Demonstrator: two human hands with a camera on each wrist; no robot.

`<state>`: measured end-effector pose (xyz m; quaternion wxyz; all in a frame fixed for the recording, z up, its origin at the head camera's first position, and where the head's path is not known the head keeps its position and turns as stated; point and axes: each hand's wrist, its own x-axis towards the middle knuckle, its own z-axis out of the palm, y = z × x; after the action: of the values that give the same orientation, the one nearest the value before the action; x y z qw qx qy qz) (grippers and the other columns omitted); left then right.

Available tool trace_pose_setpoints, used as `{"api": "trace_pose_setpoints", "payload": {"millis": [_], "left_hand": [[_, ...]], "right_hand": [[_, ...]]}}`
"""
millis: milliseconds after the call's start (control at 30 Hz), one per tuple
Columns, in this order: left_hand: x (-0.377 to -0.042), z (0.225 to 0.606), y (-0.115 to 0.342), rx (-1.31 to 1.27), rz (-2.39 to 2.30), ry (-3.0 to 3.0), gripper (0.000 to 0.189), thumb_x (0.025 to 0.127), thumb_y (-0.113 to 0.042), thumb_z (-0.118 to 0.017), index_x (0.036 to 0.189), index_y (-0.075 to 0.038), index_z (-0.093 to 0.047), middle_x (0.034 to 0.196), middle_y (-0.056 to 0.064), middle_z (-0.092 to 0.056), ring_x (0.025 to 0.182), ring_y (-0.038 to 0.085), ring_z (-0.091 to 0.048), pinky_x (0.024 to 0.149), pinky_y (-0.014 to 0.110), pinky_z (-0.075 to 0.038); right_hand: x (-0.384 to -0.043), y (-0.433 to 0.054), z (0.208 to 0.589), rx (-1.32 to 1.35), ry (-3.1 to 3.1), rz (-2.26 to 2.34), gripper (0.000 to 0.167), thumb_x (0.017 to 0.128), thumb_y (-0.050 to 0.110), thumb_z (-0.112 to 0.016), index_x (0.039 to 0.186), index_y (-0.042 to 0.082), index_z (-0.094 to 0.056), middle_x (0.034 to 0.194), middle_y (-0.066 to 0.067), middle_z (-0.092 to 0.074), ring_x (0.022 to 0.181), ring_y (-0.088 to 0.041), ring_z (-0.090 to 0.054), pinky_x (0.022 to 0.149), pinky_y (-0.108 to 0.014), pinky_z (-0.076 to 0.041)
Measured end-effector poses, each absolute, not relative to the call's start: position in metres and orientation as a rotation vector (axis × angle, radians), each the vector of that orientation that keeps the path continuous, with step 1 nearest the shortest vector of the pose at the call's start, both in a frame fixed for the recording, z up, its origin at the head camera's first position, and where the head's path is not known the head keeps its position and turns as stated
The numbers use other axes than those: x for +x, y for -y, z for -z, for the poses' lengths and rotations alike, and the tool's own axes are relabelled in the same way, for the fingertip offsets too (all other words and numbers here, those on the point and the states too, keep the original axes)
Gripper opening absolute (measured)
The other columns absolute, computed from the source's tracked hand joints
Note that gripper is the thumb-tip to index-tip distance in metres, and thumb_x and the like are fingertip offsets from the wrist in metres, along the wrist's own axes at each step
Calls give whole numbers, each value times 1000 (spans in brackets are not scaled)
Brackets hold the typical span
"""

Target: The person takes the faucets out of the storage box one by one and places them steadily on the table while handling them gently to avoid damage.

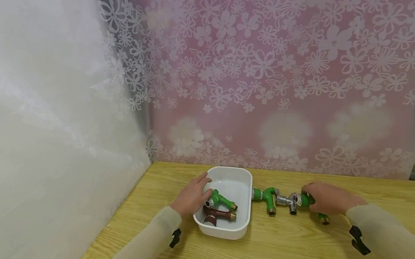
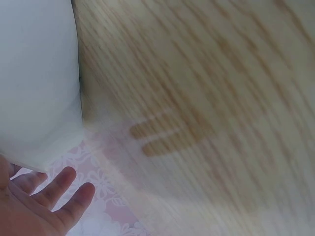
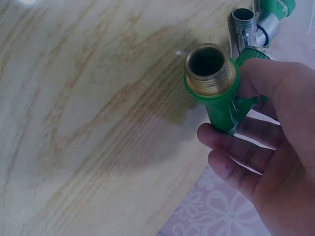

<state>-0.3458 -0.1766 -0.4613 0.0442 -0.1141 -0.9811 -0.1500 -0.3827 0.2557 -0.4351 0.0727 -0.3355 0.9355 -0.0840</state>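
**Right hand (image 1: 328, 198) grips the outermost green tap (image 1: 306, 200); left hand (image 1: 191, 196) rests at the white tub's (image 1: 220, 232) rim**

Head view: the gripped tap is at the right end of a row on the wooden table (image 1: 273, 256), just right of a chrome valve (image 1: 282, 200); a second green tap (image 1: 269, 198) lies between that valve and the tub. Inside the tub are a third green tap (image 1: 224, 201) and, nearer, a dark red tap (image 1: 221, 214). The taps look rigid and hardy, probably heavy for their size, and the glossy coating may be a little slippery; the thick middle of the body seems the best hold. The tub looks light and stiff, easiest steadied by its rim. The left hand is at the left rim, thumb spread toward the inside, clenched on nothing.

Left wrist view: its fingers (image 2: 56, 188) are loosely extended and spread beside the tub's edge; how firmly they press cannot be told.

Right wrist view: thumb and fingers close around the green body, leaving the threaded brass mouth (image 3: 209, 69) free. Whether the tap also rests on the table is unclear.
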Motion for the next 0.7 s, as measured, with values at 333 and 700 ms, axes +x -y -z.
{"api": "trace_pose_setpoints", "payload": {"millis": [333,700], "left_hand": [[-344,461,177,-349,470,3000,49,107,-43,-44,148,-17,-49,167,3,-26,149,30,-36,118,50,-36],[-344,460,176,-348,476,2994,49,107,-43,-43,147,-17,-49,167,3,-26,148,30,-36,118,51,-37]], "right_hand": [[-384,-257,442,-1014,-2825,260,33,87,10,-75,116,2,-64,100,-1,-64,74,-9,-48,61,-30,-40],[-388,-257,450,-993,-2870,218,33,85,13,-74,116,5,-65,101,-1,-65,75,-11,-48,62,-33,-39]]}}
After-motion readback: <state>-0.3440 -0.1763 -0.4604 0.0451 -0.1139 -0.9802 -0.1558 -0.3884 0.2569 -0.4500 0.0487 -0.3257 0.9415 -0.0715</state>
